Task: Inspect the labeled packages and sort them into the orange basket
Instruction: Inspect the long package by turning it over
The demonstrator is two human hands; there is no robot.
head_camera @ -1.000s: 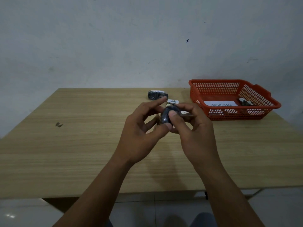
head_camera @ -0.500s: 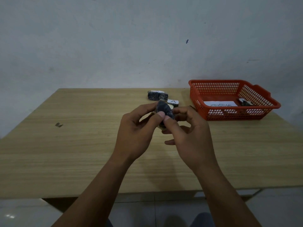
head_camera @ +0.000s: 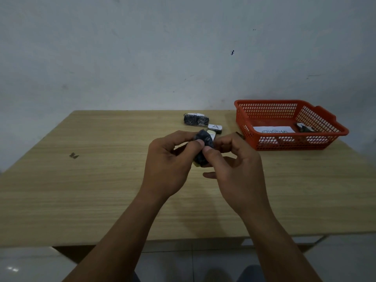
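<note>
Pale wooden worktop [head_camera: 101,190], and both hands, left [head_camera: 168,165] and right [head_camera: 234,169], pinch a small dark plastic-wrapped package [head_camera: 203,143]. Its label seems turned away. Rotate gently before choosing the orange mesh basket [head_camera: 317,117].

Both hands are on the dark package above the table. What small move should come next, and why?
Probably keep turning the dark package until its label faces the camera: left hand and right hand pinch it, but only dark wrap shows, so sorting into the orange basket seems premature.
</note>
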